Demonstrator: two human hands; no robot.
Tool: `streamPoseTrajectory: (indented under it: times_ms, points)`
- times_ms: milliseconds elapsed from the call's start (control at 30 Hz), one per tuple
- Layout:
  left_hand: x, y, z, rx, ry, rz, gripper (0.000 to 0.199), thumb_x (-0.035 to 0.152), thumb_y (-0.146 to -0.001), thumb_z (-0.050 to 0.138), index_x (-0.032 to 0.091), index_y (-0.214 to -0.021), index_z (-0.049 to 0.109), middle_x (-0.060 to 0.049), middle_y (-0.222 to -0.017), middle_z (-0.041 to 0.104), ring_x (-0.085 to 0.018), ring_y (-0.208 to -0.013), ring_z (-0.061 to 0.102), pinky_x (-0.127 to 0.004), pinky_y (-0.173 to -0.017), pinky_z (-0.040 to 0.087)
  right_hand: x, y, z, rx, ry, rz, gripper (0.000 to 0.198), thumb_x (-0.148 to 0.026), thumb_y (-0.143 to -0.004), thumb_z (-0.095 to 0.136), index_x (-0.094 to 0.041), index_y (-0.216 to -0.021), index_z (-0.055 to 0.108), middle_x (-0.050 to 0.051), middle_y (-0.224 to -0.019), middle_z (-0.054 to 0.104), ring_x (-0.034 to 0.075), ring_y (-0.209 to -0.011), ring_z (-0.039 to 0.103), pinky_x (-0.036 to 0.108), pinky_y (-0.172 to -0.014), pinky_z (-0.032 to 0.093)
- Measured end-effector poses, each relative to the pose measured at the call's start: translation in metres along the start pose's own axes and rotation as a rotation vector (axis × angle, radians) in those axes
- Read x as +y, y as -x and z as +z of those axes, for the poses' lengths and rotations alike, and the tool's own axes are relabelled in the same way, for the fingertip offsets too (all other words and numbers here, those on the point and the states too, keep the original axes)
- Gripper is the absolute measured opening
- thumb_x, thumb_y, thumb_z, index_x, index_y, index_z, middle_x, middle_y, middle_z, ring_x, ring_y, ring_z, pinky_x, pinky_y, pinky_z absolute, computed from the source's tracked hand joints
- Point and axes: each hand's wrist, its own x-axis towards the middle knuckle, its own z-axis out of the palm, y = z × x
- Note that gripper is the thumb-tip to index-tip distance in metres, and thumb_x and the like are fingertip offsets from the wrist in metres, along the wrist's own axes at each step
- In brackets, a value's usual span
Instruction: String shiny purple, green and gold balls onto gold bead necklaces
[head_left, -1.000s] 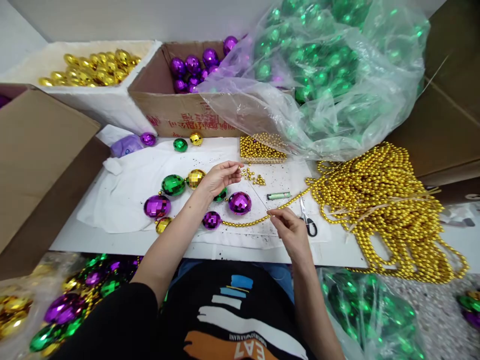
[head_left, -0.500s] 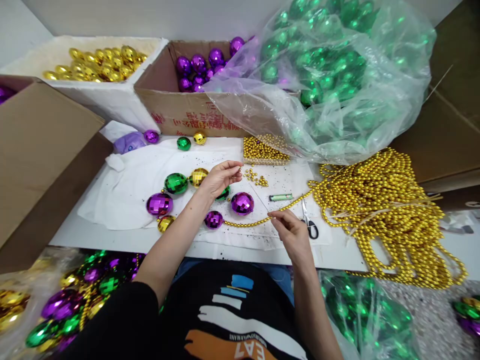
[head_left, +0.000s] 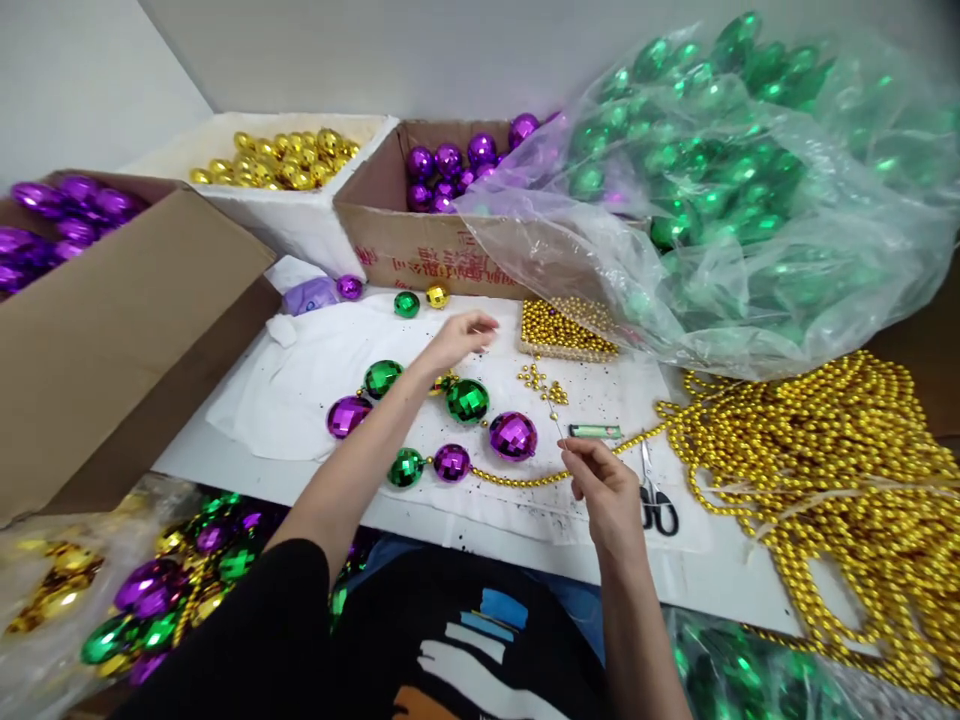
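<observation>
My right hand (head_left: 606, 490) pinches a thin needle (head_left: 558, 425) between thumb and fingertips. The needle's far end points at the small loose gold beads (head_left: 541, 382) on the white cloth; whether a bead sits on it I cannot tell. My left hand (head_left: 463, 340) hovers above the cloth, fingers stretched out, with nothing seen in it. Under and beside the left forearm lies a string of large faceted balls: a green ball (head_left: 467, 401), a purple ball (head_left: 513, 436) and others. A gold bead chain (head_left: 525, 481) runs from a smaller purple ball (head_left: 451, 463) to the right.
An open box of gold beads (head_left: 570, 330) stands behind the loose ones. Scissors (head_left: 658, 505) and a green tube (head_left: 595, 432) lie right of my right hand, near a heap of gold bead chains (head_left: 817, 480). Ball-filled boxes and a plastic bag (head_left: 720, 200) line the back.
My left hand has let go of the needle's far end and opened. The needle, still in my right hand, now tips toward the loose beads. The whole view has shifted.
</observation>
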Motion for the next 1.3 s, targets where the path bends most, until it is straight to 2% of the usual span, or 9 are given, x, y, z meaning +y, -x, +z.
streamPoseTrajectory:
  times_ms: [67, 167, 400, 500, 567, 700, 800, 1000, 1300]
  points:
    - [-0.008, -0.023, -0.030, 0.187, -0.512, 0.045, 0.029, 0.008, -0.086, 0.053, 0.015, -0.110, 0.067, -0.014, -0.115, 0.064, -0.026, -0.108, 0.059, -0.042, -0.096, 0.045, 0.003, 0.000, -0.002, 0.005, -0.016, 0.020, 0.025, -0.039, -0.071, 0.076, -0.019, -0.087, 0.073, 0.005, -0.090, 0.069, 0.008, -0.051, 0.043, 0.024, -0.041, 0.031]
    - [-0.021, -0.048, -0.063, 0.173, -1.085, 0.100, 0.044, 0.000, -0.085, 0.043, 0.016, -0.120, 0.065, -0.019, -0.133, 0.054, -0.033, -0.128, 0.046, -0.048, -0.103, 0.037, 0.007, 0.000, 0.001, -0.014, -0.025, 0.042, 0.025, -0.040, -0.072, 0.076, -0.019, -0.086, 0.073, 0.005, -0.089, 0.068, 0.008, -0.050, 0.042, 0.024, -0.041, 0.030]
    - [-0.039, -0.065, -0.087, 0.101, -1.255, 0.069, 0.041, 0.004, -0.084, 0.042, 0.010, -0.120, 0.062, -0.026, -0.131, 0.053, -0.039, -0.125, 0.045, -0.054, -0.101, 0.033, 0.003, -0.001, 0.014, -0.104, -0.006, 0.064, 0.021, -0.038, -0.075, 0.075, -0.020, -0.085, 0.072, -0.002, -0.066, 0.053, 0.008, -0.047, 0.039, 0.023, -0.042, 0.028]
    - [-0.028, -0.055, -0.087, 0.238, -1.017, 0.053, 0.038, 0.013, -0.082, 0.056, 0.012, -0.119, 0.061, -0.022, -0.128, 0.055, -0.038, -0.123, 0.048, -0.053, -0.103, 0.035, -0.003, 0.002, 0.015, -0.119, -0.010, 0.077, 0.021, -0.039, -0.076, 0.074, -0.020, -0.085, 0.071, -0.001, -0.070, 0.055, 0.007, -0.049, 0.038, 0.023, -0.043, 0.028]
    - [-0.016, -0.038, -0.080, 0.317, -0.573, 0.016, 0.039, 0.024, -0.079, 0.068, 0.016, -0.117, 0.062, -0.016, -0.121, 0.061, -0.032, -0.115, 0.055, -0.048, -0.101, 0.041, -0.006, 0.006, 0.015, -0.123, -0.016, 0.081, 0.022, -0.039, -0.076, 0.073, -0.020, -0.086, 0.071, -0.001, -0.072, 0.056, 0.007, -0.050, 0.037, 0.023, -0.044, 0.028]
    - [0.005, 0.014, -0.051, 0.145, 0.493, -0.187, 0.037, 0.046, -0.086, 0.063, 0.016, -0.106, 0.064, -0.011, -0.099, 0.070, -0.020, -0.086, 0.067, -0.037, -0.085, 0.053, -0.010, 0.018, 0.016, -0.146, -0.016, 0.054, 0.020, -0.038, -0.078, 0.073, -0.021, -0.087, 0.071, -0.002, -0.069, 0.051, 0.008, -0.051, 0.038, 0.024, -0.045, 0.028]
    - [0.012, 0.047, -0.027, 0.044, 0.887, -0.331, 0.038, 0.047, -0.095, 0.052, 0.012, -0.101, 0.066, -0.012, -0.088, 0.072, -0.018, -0.075, 0.069, -0.032, -0.077, 0.056, -0.013, 0.027, 0.017, -0.173, 0.006, 0.022, 0.018, -0.037, -0.080, 0.072, -0.021, -0.087, 0.071, -0.002, -0.071, 0.051, 0.008, -0.052, 0.039, 0.024, -0.046, 0.029]
    - [0.011, 0.065, -0.008, -0.051, 1.097, -0.358, 0.045, 0.047, -0.099, 0.045, 0.009, -0.102, 0.069, -0.014, -0.089, 0.074, -0.017, -0.075, 0.070, -0.031, -0.077, 0.057, -0.015, 0.043, 0.015, -0.183, 0.092, -0.031, 0.018, -0.039, -0.082, 0.069, -0.021, -0.087, 0.072, 0.000, -0.074, 0.052, 0.011, -0.058, 0.042, 0.025, -0.048, 0.030]
    - [0.016, 0.072, -0.006, -0.020, 1.091, -0.333, 0.046, 0.046, -0.100, 0.043, 0.009, -0.102, 0.069, -0.015, -0.090, 0.074, -0.017, -0.074, 0.070, -0.030, -0.077, 0.058, -0.017, 0.049, 0.018, -0.198, 0.116, -0.039, 0.018, -0.039, -0.084, 0.068, -0.022, -0.086, 0.073, 0.000, -0.074, 0.049, 0.011, -0.059, 0.042, 0.025, -0.050, 0.031]
